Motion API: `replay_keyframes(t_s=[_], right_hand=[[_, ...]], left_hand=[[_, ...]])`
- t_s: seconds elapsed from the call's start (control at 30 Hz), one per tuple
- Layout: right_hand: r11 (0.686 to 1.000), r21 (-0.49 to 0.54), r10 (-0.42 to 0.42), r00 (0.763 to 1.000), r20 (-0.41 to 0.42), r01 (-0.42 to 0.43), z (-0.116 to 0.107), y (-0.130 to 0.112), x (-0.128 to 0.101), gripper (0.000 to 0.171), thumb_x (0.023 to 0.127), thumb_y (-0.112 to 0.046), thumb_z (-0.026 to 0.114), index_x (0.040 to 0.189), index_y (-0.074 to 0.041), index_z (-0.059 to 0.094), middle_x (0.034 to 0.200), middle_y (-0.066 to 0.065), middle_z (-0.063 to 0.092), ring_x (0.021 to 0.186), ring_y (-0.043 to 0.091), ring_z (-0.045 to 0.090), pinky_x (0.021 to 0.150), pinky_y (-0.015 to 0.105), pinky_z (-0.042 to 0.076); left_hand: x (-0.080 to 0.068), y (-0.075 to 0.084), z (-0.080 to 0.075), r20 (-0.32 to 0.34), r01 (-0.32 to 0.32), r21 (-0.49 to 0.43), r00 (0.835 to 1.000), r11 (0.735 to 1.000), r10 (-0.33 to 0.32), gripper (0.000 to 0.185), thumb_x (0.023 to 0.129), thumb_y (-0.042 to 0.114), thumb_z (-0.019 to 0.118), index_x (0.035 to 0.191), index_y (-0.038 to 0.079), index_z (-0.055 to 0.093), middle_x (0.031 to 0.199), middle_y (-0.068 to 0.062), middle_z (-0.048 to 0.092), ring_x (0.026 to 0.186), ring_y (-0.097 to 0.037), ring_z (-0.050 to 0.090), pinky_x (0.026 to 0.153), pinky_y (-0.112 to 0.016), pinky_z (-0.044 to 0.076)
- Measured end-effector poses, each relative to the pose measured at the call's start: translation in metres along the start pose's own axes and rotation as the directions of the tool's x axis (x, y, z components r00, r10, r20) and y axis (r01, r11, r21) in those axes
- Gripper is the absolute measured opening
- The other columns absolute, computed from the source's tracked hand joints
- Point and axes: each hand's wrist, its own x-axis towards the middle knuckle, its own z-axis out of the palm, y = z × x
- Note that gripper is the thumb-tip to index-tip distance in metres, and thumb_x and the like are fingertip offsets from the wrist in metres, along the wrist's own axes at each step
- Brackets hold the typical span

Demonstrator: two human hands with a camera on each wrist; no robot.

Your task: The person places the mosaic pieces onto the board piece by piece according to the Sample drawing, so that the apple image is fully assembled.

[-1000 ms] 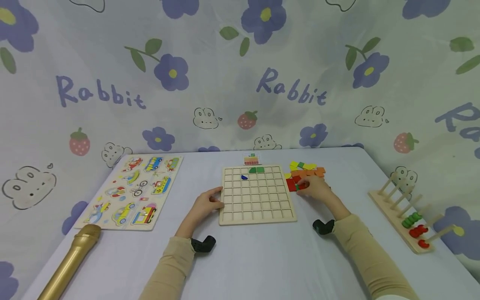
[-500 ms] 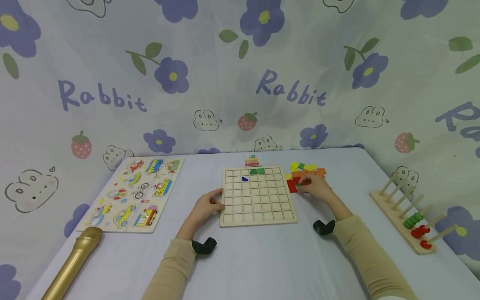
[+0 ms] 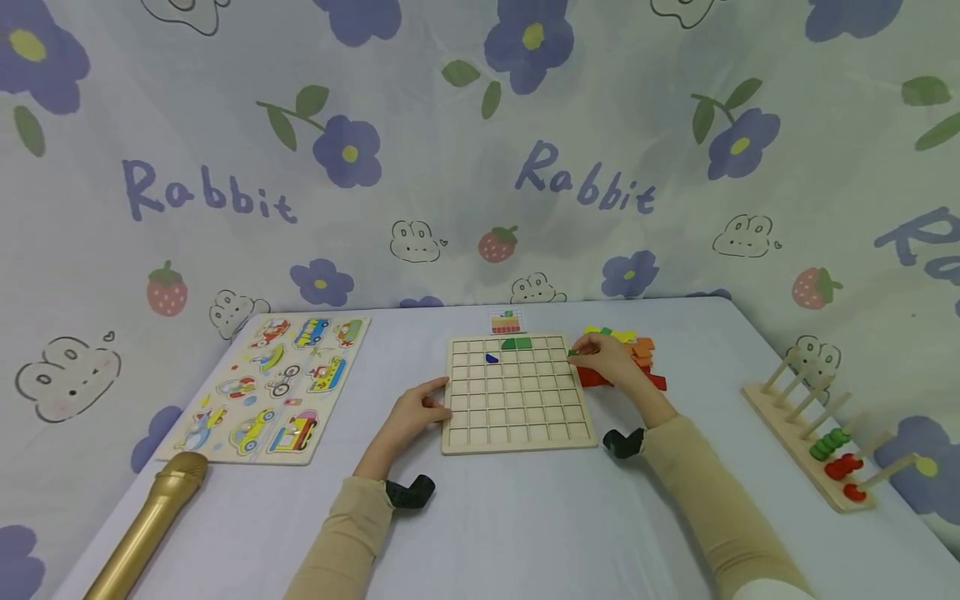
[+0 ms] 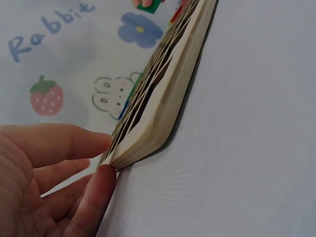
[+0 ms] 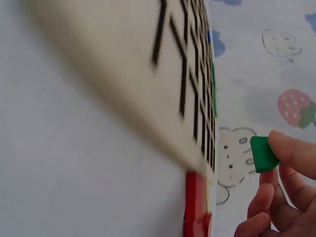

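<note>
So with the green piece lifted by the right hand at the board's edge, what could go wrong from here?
1. The green piece is pinched only at the fingertips of the right hand, so it could slip and fall.
2. The left hand holds the grid board just at its left edge; a push from the right could shift it.
3. The right forearm passes over the loose coloured pieces and might scatter them.

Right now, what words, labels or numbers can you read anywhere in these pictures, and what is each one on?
"Rabbit": printed in purple, repeated across the flowered backdrop cloth, and seen again in the left wrist view.
Small pattern card behind the grid board: too small to read.
Vehicle puzzle board: no readable text.
</note>
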Motion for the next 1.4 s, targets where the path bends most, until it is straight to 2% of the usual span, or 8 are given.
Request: replay_keyframes(t_s=[0.13, 0.23, 0.37, 0.5, 0.63, 0.77, 0.93, 1.4], right_hand=[[0.995, 0.098, 0.000, 1.000, 0.028, -0.003, 0.013, -0.011, 0.015, 0.032, 0.085, -0.014, 0.065, 0.113, 0.000, 0.058, 0.095, 0.012, 0.056, 0.089, 0.027, 0.053, 0.081, 0.039, 0.044], [0.980, 0.194, 0.035, 0.997, 0.066, -0.048, 0.023, -0.019, 0.026, 0.035, 0.088, -0.011, 0.062, 0.120, 0.001, 0.056, 0.097, 0.013, 0.056, 0.091, 0.030, 0.056, 0.084, 0.041, 0.045], [0.945, 0.297, 0.110, 0.989, 0.098, -0.134, 0.035, -0.028, 0.040, 0.032, 0.089, -0.007, 0.059, 0.119, 0.004, 0.054, 0.101, 0.014, 0.056, 0.090, 0.027, 0.061, 0.084, 0.037, 0.048], [0.932, 0.311, 0.158, 0.981, 0.109, -0.184, 0.043, -0.030, 0.049, 0.029, 0.088, -0.006, 0.060, 0.114, 0.006, 0.056, 0.096, 0.014, 0.057, 0.077, 0.018, 0.064, 0.076, 0.031, 0.052], [0.958, 0.226, 0.160, 0.982, 0.099, -0.179, 0.049, -0.028, 0.053, 0.025, 0.086, -0.006, 0.063, 0.107, 0.006, 0.059, 0.092, 0.014, 0.059, 0.068, 0.012, 0.062, 0.068, 0.027, 0.052], [0.990, 0.055, 0.124, 0.991, 0.059, -0.127, 0.053, -0.025, 0.054, 0.018, 0.084, -0.009, 0.066, 0.097, 0.002, 0.064, 0.089, 0.012, 0.060, 0.065, 0.011, 0.058, 0.061, 0.024, 0.049], [0.992, -0.118, 0.053, 0.998, 0.042, -0.047, 0.056, -0.025, 0.056, 0.017, 0.083, -0.014, 0.068, 0.093, 0.000, 0.067, 0.081, 0.010, 0.064, 0.062, 0.012, 0.055, 0.056, 0.024, 0.044], [0.980, -0.199, -0.005, 0.999, 0.046, 0.014, 0.059, -0.031, 0.051, 0.020, 0.084, -0.011, 0.065, 0.101, -0.001, 0.068, 0.094, 0.012, 0.062, 0.074, 0.018, 0.055, 0.064, 0.028, 0.044]], left_hand=[[-0.001, 0.000, -0.001, 0.006, -0.003, -0.012, 1.000, 1.000, 0.003, 0.063, 0.075, 0.009, 0.072, 0.134, 0.009, 0.050, 0.078, -0.006, 0.062, 0.066, -0.014, 0.050, 0.058, -0.026, 0.038], [0.000, 0.000, -0.002, 0.013, -0.006, -0.019, 1.000, 1.000, 0.006, 0.064, 0.075, 0.009, 0.072, 0.134, 0.008, 0.049, 0.078, -0.006, 0.062, 0.066, -0.013, 0.051, 0.058, -0.026, 0.039], [0.000, 0.000, -0.001, 0.010, -0.011, -0.014, 1.000, 1.000, 0.011, 0.063, 0.075, 0.009, 0.072, 0.134, 0.008, 0.049, 0.079, -0.006, 0.062, 0.067, -0.013, 0.051, 0.059, -0.026, 0.039], [0.000, -0.001, 0.000, 0.004, -0.014, -0.015, 1.000, 1.000, 0.014, 0.062, 0.075, 0.008, 0.072, 0.133, 0.008, 0.050, 0.078, -0.005, 0.062, 0.067, -0.012, 0.051, 0.058, -0.026, 0.039], [0.001, 0.000, 0.001, 0.010, -0.012, -0.034, 1.000, 0.999, 0.012, 0.063, 0.075, 0.008, 0.072, 0.133, 0.009, 0.050, 0.077, -0.005, 0.063, 0.066, -0.012, 0.051, 0.058, -0.025, 0.039], [0.000, 0.000, 0.001, 0.013, -0.011, -0.037, 1.000, 0.999, 0.011, 0.063, 0.075, 0.008, 0.072, 0.134, 0.009, 0.050, 0.077, -0.005, 0.062, 0.066, -0.013, 0.051, 0.058, -0.025, 0.039], [0.001, -0.001, -0.001, 0.003, -0.001, -0.034, 1.000, 0.999, 0.001, 0.063, 0.075, 0.008, 0.072, 0.134, 0.010, 0.050, 0.078, -0.005, 0.063, 0.067, -0.013, 0.052, 0.059, -0.026, 0.040], [0.000, 0.000, -0.001, 0.003, 0.001, -0.023, 1.000, 1.000, -0.001, 0.063, 0.075, 0.009, 0.072, 0.134, 0.011, 0.050, 0.078, -0.005, 0.063, 0.068, -0.013, 0.052, 0.059, -0.026, 0.040]])
